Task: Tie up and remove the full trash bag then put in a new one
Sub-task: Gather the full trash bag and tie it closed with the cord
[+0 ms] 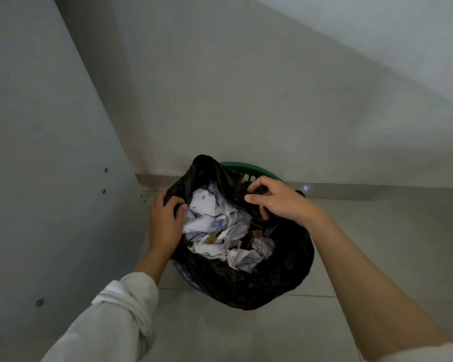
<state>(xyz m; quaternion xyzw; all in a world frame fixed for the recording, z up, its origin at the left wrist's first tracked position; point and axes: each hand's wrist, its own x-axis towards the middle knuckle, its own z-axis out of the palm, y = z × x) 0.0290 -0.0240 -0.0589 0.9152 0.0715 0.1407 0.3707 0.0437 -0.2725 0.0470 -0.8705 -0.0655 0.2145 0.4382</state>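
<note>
A black trash bag stands open in a green bin on the floor by the wall. Crumpled white paper fills it to the top. My left hand grips the bag's left edge, fingers curled round the black plastic. My right hand grips the bag's right edge, bunching the plastic under its fingers. The far part of the bag's rim stands up in a peak; only the bin's far green rim shows, the rest is hidden by the bag.
A grey wall panel with several screw heads stands close on the left. The back wall meets the tiled floor at a pale skirting just behind the bin.
</note>
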